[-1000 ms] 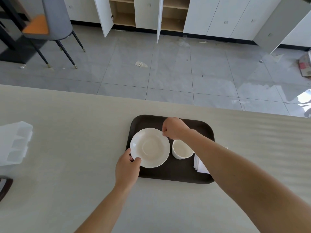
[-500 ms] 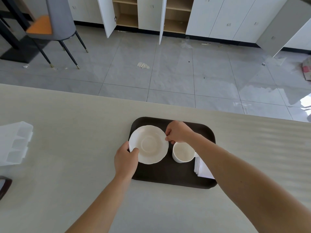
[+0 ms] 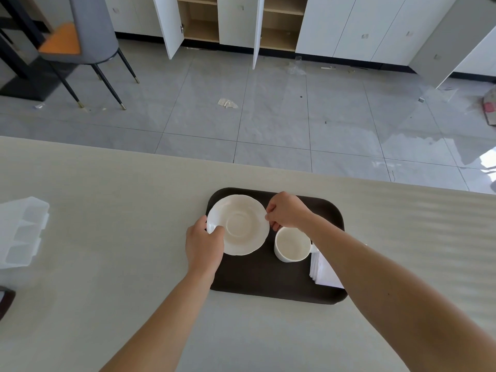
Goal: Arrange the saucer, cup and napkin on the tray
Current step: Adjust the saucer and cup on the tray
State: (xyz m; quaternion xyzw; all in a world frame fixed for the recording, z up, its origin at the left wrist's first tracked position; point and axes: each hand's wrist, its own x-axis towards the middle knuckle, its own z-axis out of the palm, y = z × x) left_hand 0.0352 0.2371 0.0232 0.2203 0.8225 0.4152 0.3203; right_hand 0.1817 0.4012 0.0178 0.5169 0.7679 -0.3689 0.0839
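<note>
hands at work over a dark tray [image 3: 268, 285] on a pale table [image 3: 107, 210]: i hold the white saucer [image 3: 239, 225] by two opposite edges, my left hand [image 3: 204, 244] pinching the near-left rim with thumb on top, my right hand [image 3: 288, 213] pinching the far-right rim between thumb and curled fingers. saucer sits over the tray's far-left part, face up, its round well toward me; whether it rests flat on the tray or hangs just above it, i cannot tell. being round, it has no long axis to speak of, only a scalloped rim.

cup [image 3: 292, 244] stands upright on the tray just to the right of the saucer, mouth open to the ceiling, close to the saucer's rim but apart from it; its handle points right, mostly hidden under my right forearm. napkin [image 3: 322, 272], a folded white stack, lies at the tray's right edge, its long side running from near to far, partly covered by that same arm.

step in hand, as i judge it, is placing the saucer. next move likely calls for letting the rim go evenly with both hands so the saucer lies level, then taking the cup by its handle and setting it into the saucer's well.
</note>
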